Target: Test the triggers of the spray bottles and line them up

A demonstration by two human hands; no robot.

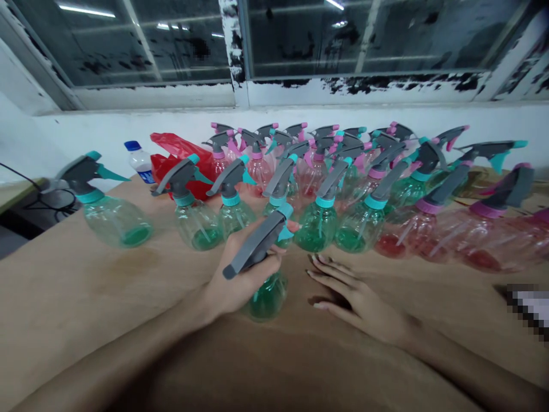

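Observation:
My left hand [240,274] is wrapped round the neck of a green spray bottle [268,300] with a grey and teal trigger head. This bottle stands on the wooden table [171,355] in front of me, and my fingers hide its collar. To its right my right hand [347,292] rests palm down on the table, fingers stretched out, holding nothing. Just beyond both hands runs a row of similar green spray bottles, among them one [317,226] nearest my right fingertips. Another green spray bottle [115,220] stands apart at the left.
Red-tinted spray bottles [480,240] continue the row at the right, with several more behind. A red plastic bag [165,166] and a blue-capped bottle [139,160] sit at the back left. A blurred-out object [532,309] lies at the right edge. Windows [364,40] rise behind the table.

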